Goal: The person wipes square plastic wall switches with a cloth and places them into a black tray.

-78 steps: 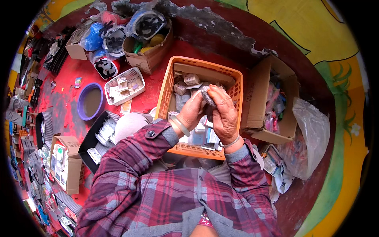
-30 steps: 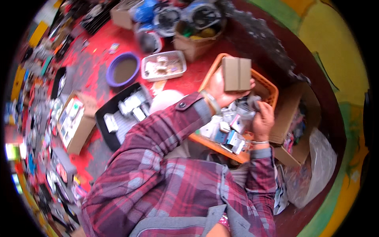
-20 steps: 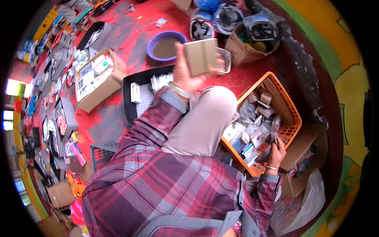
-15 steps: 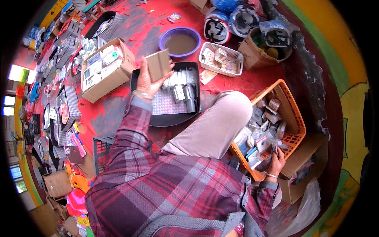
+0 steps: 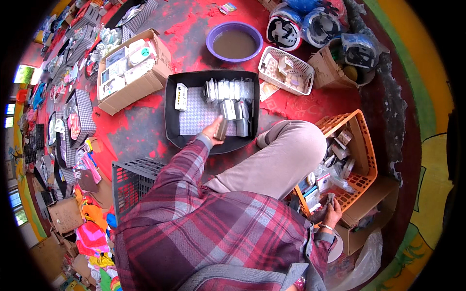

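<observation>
My left hand (image 5: 212, 132) is closed around a small brown notebook-like item (image 5: 222, 130), seen nearly edge-on, at the near side of a black bin (image 5: 170, 114) with a checked lining. Inside that bin stand a white box (image 5: 181, 97), a row of clear-wrapped packs (image 5: 228, 90) and, beside my left fingers, several grey packs (image 5: 241, 122). At the right, my right hand (image 5: 333, 214) is at the near edge of an orange basket (image 5: 367, 165) of small packaged goods (image 5: 324, 180). Its fingers pinch a small greyish thing (image 5: 330, 198), too unclear to name.
Beyond the bin are a purple basin (image 5: 257, 31) of murky water and a white basket (image 5: 310, 80). A cardboard box (image 5: 133, 97) of goods stands left of the bin. A dark crate (image 5: 133, 182) is by my left arm, and wrapped helmets (image 5: 284, 31) lie far right.
My left hand has come down and toward me with the brown item, which is turned from flat to edge-on. The white box in the bin now shows. My right hand has lowered slightly.
</observation>
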Demonstrator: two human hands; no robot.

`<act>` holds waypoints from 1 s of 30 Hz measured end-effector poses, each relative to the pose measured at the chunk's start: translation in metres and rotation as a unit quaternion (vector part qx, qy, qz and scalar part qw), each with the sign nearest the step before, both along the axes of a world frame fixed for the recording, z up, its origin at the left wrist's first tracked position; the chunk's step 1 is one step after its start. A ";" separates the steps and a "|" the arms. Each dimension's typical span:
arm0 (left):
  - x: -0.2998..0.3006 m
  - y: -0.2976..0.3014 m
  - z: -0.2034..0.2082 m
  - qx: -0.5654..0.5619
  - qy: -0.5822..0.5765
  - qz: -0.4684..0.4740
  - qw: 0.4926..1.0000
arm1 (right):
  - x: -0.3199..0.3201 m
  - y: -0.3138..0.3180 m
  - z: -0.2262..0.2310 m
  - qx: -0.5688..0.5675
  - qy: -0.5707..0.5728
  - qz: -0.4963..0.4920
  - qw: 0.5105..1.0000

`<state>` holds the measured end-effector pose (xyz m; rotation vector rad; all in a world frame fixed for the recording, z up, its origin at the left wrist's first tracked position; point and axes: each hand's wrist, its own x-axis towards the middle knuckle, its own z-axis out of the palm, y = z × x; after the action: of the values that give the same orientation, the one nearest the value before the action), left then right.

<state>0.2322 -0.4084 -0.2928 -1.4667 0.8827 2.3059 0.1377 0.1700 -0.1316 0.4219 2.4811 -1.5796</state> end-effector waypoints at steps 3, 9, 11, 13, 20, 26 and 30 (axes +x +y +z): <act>-0.019 0.028 -0.030 -0.141 -0.056 -0.123 0.981 | 0.001 -0.004 0.006 0.039 -0.015 0.000 0.999; -0.053 0.039 -0.099 -0.305 -0.029 -0.189 0.933 | 0.005 -0.007 0.008 0.041 -0.039 -0.006 0.998; -0.062 0.052 -0.104 -0.343 -0.073 -0.144 0.925 | 0.005 -0.003 0.007 0.046 -0.049 -0.014 0.998; -0.059 0.055 -0.140 -0.380 -0.116 -0.108 0.911 | 0.003 -0.006 0.008 0.051 -0.056 -0.008 0.997; -0.046 0.063 -0.176 -0.402 -0.031 -0.159 0.901 | 0.007 -0.004 0.005 0.038 -0.078 -0.036 0.996; -0.045 0.058 -0.150 -0.230 0.055 -0.055 0.970 | 0.007 -0.009 0.004 0.088 -0.081 -0.029 0.992; -0.056 0.053 -0.126 -0.164 0.052 -0.056 0.983 | 0.006 -0.002 -0.005 0.162 -0.002 0.020 0.987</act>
<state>0.1757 -0.3554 -0.4190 -1.3817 1.3945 2.2511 0.1437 0.1683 -0.1363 0.4144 2.7309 -1.1600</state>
